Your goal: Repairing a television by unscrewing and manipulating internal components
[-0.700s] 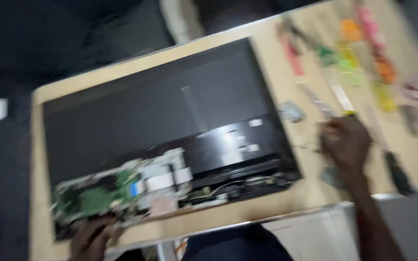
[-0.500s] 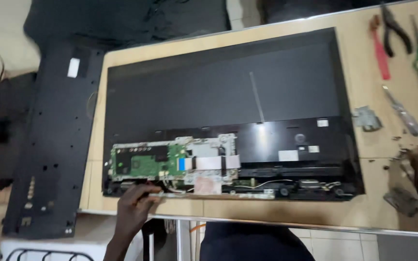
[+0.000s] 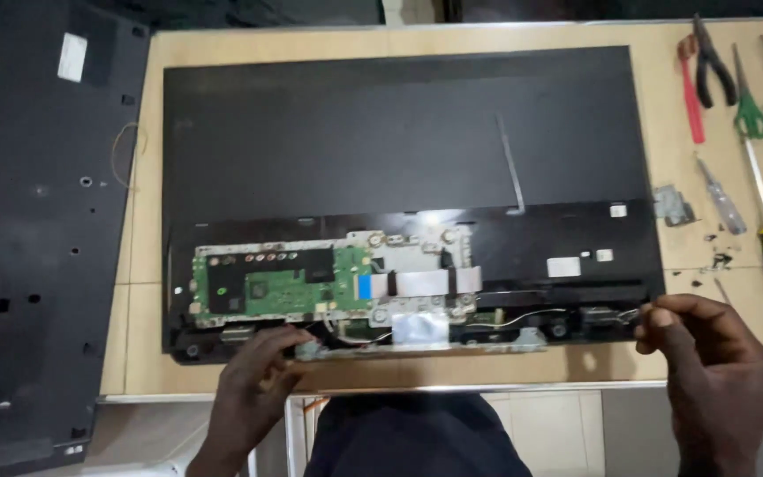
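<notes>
gripping the television panel point(image 3: 399, 132) now, right hand point(image 3: 708, 371) off the table point(image 3: 399, 40).

Matt black TV panel point(image 3: 399, 132) (metal), wood-look table point(image 3: 682, 247).

From my remote view, my left hand point(image 3: 253, 389) and right hand point(image 3: 708, 375) appear bare, with no glove, ring, watch or band visible, each below the near edge of the opened flat-screen panel point(image 3: 399, 132). Both forearms are uncovered as far as the bottom of the frame, so no sleeve or cuff shows on either side. Between them, directly below the panel's near edge, I see a dark navy garment point(image 3: 412, 437) of plain cloth, without visible print, buttons or seams.
</notes>
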